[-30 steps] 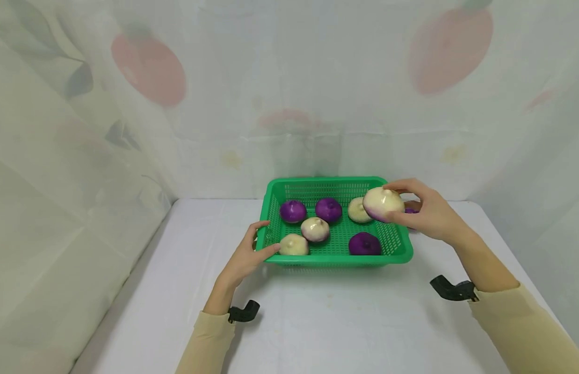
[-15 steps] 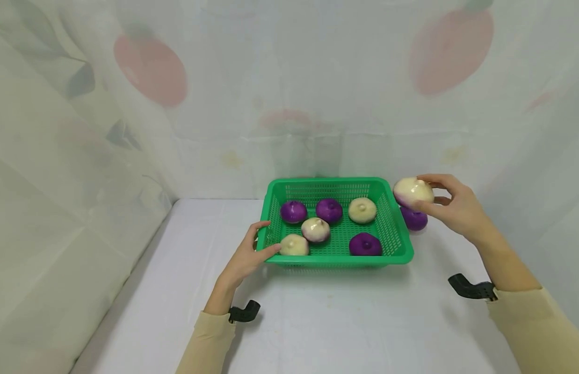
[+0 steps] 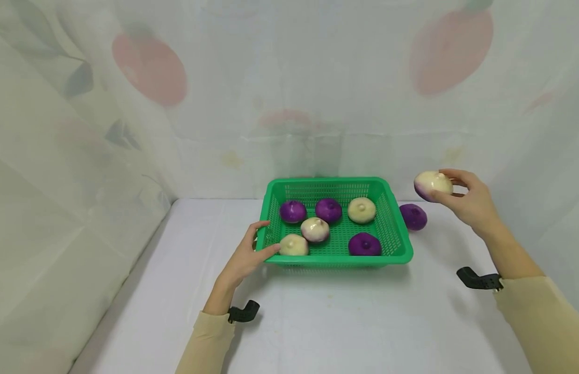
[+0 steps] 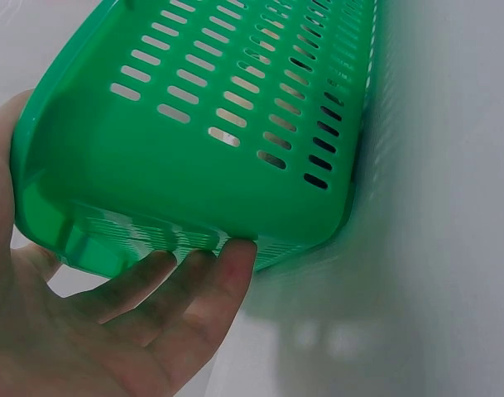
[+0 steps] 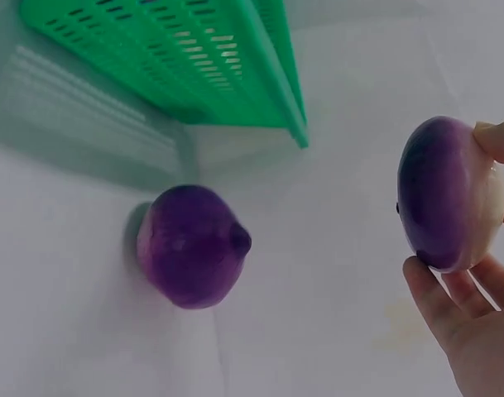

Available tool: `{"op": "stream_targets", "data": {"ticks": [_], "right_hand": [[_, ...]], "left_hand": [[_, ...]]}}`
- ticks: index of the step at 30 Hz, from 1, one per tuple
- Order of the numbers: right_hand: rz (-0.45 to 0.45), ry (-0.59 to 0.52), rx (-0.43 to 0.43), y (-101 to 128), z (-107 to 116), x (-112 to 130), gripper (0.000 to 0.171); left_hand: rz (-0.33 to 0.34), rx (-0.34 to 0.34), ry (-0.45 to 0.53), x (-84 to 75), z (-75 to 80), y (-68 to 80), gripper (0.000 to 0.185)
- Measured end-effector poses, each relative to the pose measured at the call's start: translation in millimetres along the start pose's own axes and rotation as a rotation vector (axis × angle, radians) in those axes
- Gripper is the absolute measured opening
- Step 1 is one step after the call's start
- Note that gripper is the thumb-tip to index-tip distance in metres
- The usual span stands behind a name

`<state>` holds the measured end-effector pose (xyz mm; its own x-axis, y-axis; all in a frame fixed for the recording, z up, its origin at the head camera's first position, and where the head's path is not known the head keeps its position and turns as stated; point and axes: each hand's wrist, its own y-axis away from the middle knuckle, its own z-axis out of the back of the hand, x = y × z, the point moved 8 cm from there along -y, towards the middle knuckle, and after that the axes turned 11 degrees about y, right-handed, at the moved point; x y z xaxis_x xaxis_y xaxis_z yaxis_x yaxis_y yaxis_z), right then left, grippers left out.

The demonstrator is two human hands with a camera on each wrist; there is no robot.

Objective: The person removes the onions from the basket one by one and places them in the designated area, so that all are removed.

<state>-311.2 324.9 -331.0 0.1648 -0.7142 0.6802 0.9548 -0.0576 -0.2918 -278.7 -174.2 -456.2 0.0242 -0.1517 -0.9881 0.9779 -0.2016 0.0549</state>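
Note:
A green slotted basket (image 3: 397, 244) (image 4: 194, 107) (image 5: 235, 74) stands on the white table and holds several round onion-like pieces, some purple (image 3: 293, 211), some cream (image 3: 362, 210). My left hand (image 3: 246, 257) (image 4: 111, 322) grips the basket's near left corner, thumb on the rim and fingers under it. My right hand (image 3: 467, 200) (image 5: 475, 322) holds a cream and purple piece (image 3: 432, 185) (image 5: 450, 194) in the air, right of the basket. A purple piece (image 3: 413, 216) (image 5: 194, 246) lies on the table just outside the basket's right wall, below that hand.
A pale curtain (image 3: 130, 78) with red fruit prints closes off the back and both sides. White tabletop (image 3: 327, 322) stretches in front of the basket. Black wrist mounts (image 3: 242, 313) (image 3: 478, 280) sit at both cuffs.
My right hand has carried the cream and purple piece from above the basket's right side out to the right, past the rim. The purple piece on the table has come into view. My left hand has stayed.

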Motion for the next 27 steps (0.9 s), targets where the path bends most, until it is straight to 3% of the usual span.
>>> {"op": "stream_targets", "data": {"ticks": [5,27], "right_hand": [[-0.035,0.052,0.004,-4.3,1.0,-11.0,0.064],[-0.150,0.097,-0.039,0.4,-12.7,-76.6,0.068]], "left_hand": [[0.002,0.002,-0.001,1.3,0.2,-0.6,0.078],[0.015,-0.012,-0.004,4.2,0.2,-2.3,0.077]]}}
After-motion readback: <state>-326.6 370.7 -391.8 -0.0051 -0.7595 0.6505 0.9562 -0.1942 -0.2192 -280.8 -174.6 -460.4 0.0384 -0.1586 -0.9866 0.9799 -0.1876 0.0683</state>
